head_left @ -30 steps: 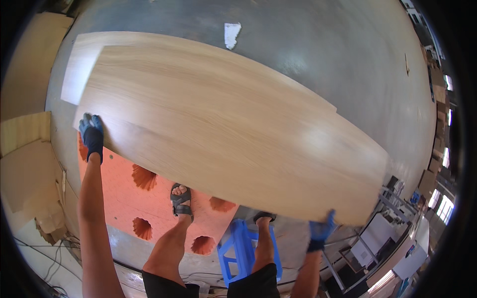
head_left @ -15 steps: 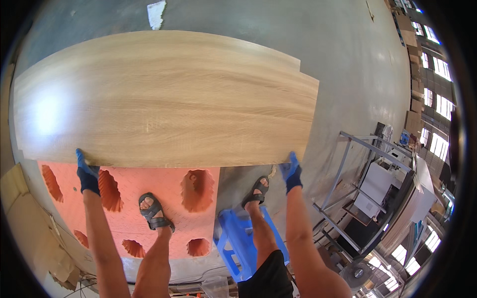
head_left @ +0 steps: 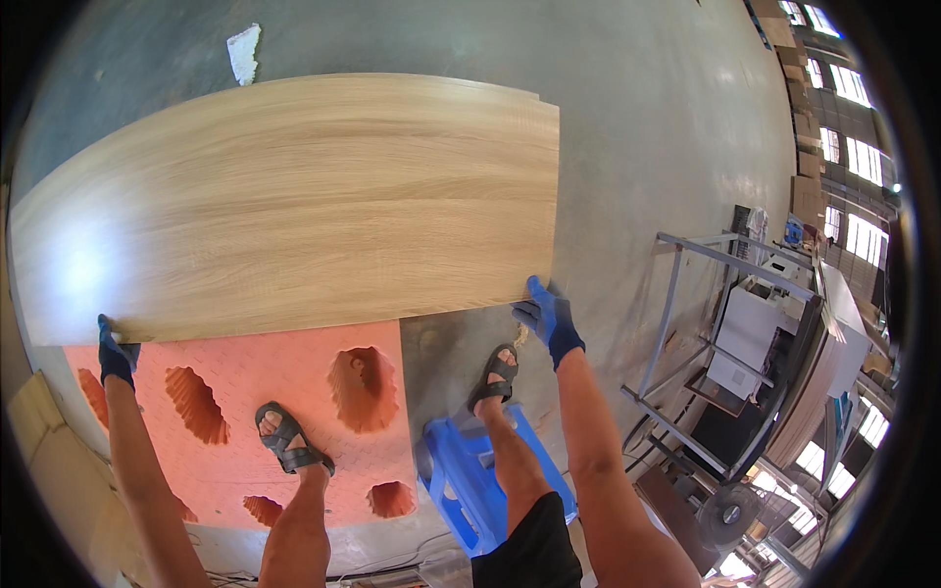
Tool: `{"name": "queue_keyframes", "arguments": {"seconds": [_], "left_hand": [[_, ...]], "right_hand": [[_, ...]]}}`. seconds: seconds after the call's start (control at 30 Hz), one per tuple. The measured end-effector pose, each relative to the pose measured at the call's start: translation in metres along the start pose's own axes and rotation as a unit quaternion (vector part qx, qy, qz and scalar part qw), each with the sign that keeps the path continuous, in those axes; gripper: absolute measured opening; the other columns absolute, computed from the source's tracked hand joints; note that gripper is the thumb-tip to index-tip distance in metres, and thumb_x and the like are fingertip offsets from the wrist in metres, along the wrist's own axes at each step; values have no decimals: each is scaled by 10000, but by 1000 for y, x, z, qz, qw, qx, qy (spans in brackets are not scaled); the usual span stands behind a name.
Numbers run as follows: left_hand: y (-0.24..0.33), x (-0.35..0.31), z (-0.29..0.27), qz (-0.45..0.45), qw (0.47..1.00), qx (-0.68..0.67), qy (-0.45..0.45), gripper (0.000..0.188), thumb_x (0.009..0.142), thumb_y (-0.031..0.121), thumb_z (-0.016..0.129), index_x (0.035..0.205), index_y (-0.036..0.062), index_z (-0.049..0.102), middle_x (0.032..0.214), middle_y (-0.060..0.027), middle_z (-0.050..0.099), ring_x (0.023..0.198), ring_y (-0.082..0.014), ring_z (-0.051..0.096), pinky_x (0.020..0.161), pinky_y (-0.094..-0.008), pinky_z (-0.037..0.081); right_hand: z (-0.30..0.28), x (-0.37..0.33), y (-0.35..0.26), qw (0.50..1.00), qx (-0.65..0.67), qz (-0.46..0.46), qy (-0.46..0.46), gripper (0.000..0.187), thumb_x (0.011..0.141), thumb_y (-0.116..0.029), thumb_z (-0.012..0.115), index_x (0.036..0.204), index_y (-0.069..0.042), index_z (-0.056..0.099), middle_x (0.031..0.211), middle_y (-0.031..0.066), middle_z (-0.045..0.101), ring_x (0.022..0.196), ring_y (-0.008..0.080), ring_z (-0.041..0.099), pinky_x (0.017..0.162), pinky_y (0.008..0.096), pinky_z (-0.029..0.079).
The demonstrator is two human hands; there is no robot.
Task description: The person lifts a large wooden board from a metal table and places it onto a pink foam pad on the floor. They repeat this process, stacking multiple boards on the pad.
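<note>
At near edge: left hand [head_left: 118, 357] and right hand [head_left: 551, 319], each grip pinching wood-grain panel [head_left: 314, 211].
Far-right offset: smaller than half-second ago; alignment seems nearly done.

grey floor [head_left: 667, 157], glossy in patches, carries orange slab [head_left: 279, 361] with ragged-edged holes lower left, blue plastic stool [head_left: 451, 472] just beside it, white jagged scrap [head_left: 243, 54] top left, tan debris [head_left: 520, 334] near centre, metal frame [head_left: 735, 264] right.
</note>
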State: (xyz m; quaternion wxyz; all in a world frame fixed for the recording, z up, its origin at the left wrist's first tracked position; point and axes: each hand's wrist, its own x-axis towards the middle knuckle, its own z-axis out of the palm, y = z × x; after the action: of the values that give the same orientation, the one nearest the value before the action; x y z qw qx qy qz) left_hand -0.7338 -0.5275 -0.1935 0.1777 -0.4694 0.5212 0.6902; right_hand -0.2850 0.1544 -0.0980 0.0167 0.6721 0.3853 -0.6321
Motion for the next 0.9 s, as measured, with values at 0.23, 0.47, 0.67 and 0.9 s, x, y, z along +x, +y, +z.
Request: {"name": "queue_keyframes", "arguments": {"seconds": [0.23,0.47,0.67,0.9], "left_hand": [[15,-1,5,5,999,9,39,400,859,475,557,1043,122,518,999,-71,570,939,-237,541,901,-402,448],[17,2,-2,-5,999,-20,38,334,853,481,564,855,148,568,916,-33,586,868,-206,547,847,-379,466],[5,8,-20,36,997,18,60,432,828,563,542,950,149,559,890,-46,594,842,-212,561,795,-416,469],[-199,-131,78,-123,894,357,-243,279,885,437,448,849,178,545,686,13,529,542,-139,478,410,-275,344]], "right_hand": [[25,3,8,999,1,-35,15,429,856,-290,618,1205,-78,489,1052,104,596,887,239,615,759,394,534],[37,2,-3,998,-29,-49,20,385,862,-249,600,1162,-24,511,1024,98,605,883,231,615,778,383,534],[41,10,8,998,-6,-52,19,348,866,-281,596,1143,-82,527,995,82,612,836,207,615,746,360,534],[-41,-11,57,977,190,-81,-54,453,908,-399,474,1261,-115,466,1112,137,593,906,242,589,803,397,490]]}}
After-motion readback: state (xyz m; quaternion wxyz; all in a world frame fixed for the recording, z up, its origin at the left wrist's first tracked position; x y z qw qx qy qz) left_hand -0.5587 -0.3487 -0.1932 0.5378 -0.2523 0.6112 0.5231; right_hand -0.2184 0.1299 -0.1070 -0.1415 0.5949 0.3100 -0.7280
